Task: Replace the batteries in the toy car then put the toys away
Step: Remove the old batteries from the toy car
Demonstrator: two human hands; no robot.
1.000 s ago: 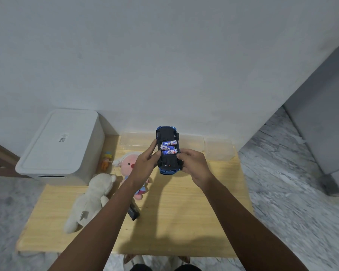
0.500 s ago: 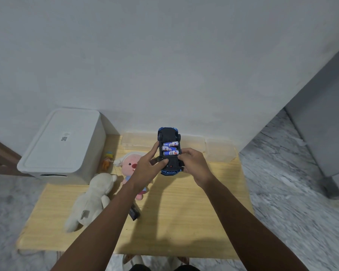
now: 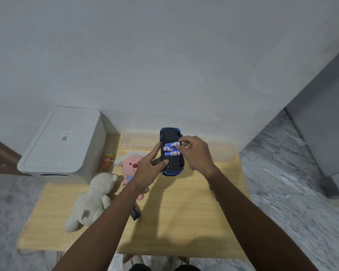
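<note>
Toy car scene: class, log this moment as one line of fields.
left hand: holds car upside down | right hand: pinches top battery | bay: three batteries, uncovered | plush toys: on table

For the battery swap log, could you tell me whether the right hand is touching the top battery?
Touching: in the head view, the right hand pinches the end of the top battery.

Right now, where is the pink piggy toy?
In the head view the pink piggy toy lies on the wooden table, left of the toy car, beside the white plush.
</note>
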